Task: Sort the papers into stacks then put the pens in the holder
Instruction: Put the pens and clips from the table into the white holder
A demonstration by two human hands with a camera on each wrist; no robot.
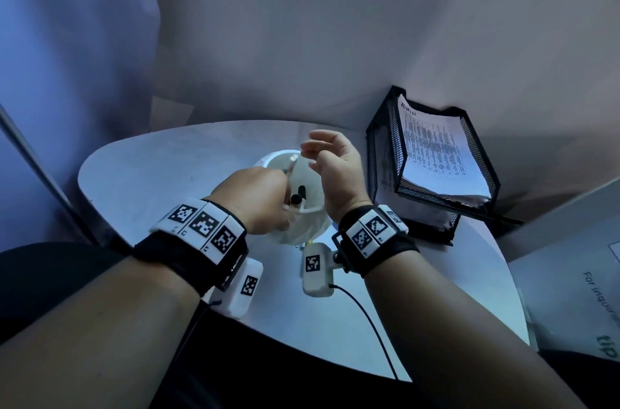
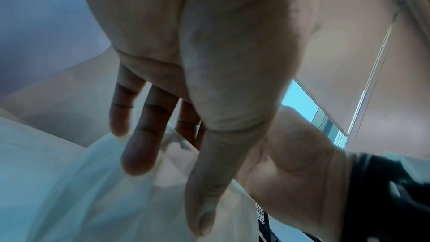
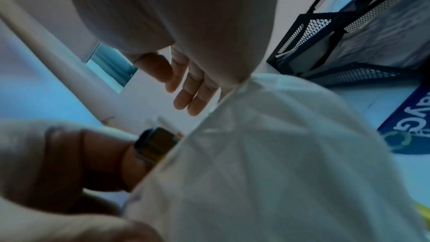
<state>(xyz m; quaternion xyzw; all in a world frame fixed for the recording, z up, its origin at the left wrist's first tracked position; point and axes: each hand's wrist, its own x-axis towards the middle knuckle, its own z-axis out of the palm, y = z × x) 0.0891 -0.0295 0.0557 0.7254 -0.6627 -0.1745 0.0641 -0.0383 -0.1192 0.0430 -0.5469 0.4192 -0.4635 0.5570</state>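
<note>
A white round pen holder [image 1: 307, 229] stands mid-table. My left hand [image 1: 258, 195] is at its left rim; the left wrist view shows the left hand [image 2: 167, 187] with straight fingers [image 2: 139, 150] hanging over the holder [image 2: 76, 196], holding nothing that I can see. A black-capped pen [image 1: 297, 199] stands in the holder beside my left thumb, and a silver-tipped pen [image 1: 292, 161] leans up behind it. My right hand [image 1: 312, 155] hovers over the holder's right rim, fingers loose and empty. Printed papers [image 1: 432, 153] lie in the black mesh tray [image 1: 380, 153].
The mesh tray [image 3: 302, 43] stands on the round white table [image 1: 151, 167] at the right, close to the wall. A blue printed card [image 3: 409, 126] lies by the holder [image 3: 267, 154]. A white printed sheet [image 1: 570, 291] sits at the far right. Wrist cables [image 1: 369, 318] trail toward me.
</note>
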